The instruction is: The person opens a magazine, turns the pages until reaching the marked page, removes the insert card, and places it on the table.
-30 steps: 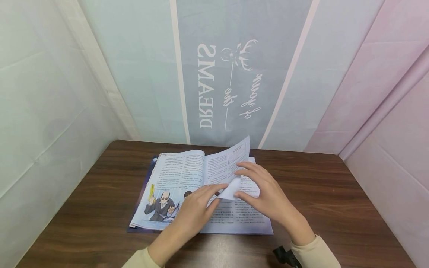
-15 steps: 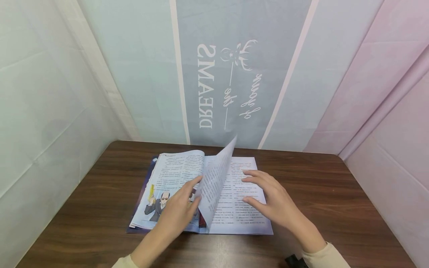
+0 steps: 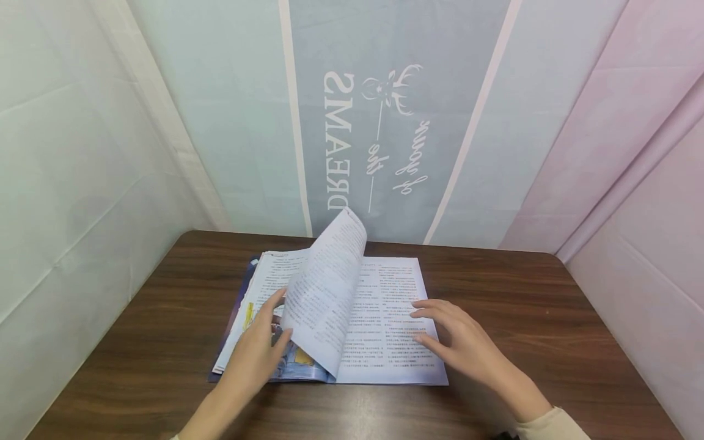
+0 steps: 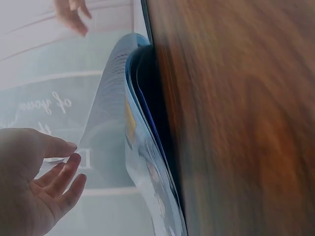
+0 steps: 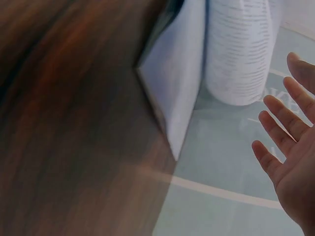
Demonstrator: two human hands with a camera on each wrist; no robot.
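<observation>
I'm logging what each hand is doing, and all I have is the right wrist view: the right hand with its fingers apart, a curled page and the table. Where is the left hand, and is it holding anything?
Observer: The left hand is at the left half of the open book, pinching the edge of the lifted page between thumb and fingers.

Operator: Good to know. Does any picture show on the left side of the book, or is it hidden?

Observer: Part of one shows: in the head view, a yellow printed patch is visible on the left-hand page, just beside that hand.
</observation>
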